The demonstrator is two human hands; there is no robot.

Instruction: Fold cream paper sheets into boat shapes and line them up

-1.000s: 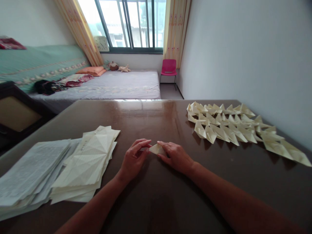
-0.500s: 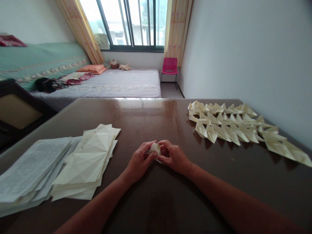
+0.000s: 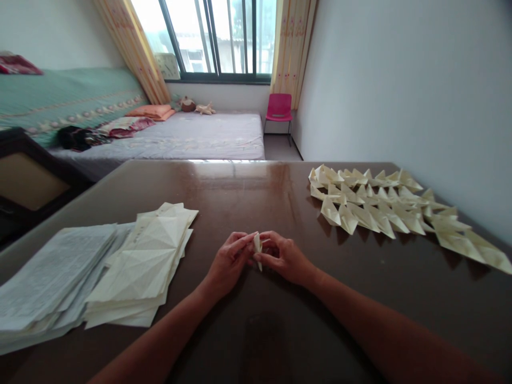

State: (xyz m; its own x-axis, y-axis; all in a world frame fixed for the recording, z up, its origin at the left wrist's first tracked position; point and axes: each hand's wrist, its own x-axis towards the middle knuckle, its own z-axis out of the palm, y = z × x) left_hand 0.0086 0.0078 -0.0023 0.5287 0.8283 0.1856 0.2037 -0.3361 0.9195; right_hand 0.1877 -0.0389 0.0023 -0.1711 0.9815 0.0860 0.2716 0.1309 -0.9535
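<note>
Both hands are in close at the middle of the dark brown glossy table [image 3: 248, 197], and between them stands one small folded paper piece [image 3: 258, 248], cream-coloured, narrow side towards us, its lower tip pointing down. The right hand [image 3: 285, 255] has it pinched, thumb on the near side and fingers curled behind; the left hand [image 3: 232, 261] brings its fingertips up against the other side, though whether they grip or merely press, I cannot tell. Now, this should be a featherweight thing — thin paper, stiffened by its layered folds, soft enough to dent under a hard squeeze. It looks matt, so slipping seems little worry; crushed points and a torn crease are the likelier trouble. The best hold, I'd judge, is thumb and fingertips on the flat faces, where the layers lie thickest, with the sharp tips left free. Out to the right, rows of pointed folded paper shapes [image 3: 372, 208] sit packed together, and over on the left lies a pile of creased cream sheets [image 3: 150, 266], overlapping a stack of greyish printed sheets [image 3: 60, 272] — all of them well apart from the hands.
</note>
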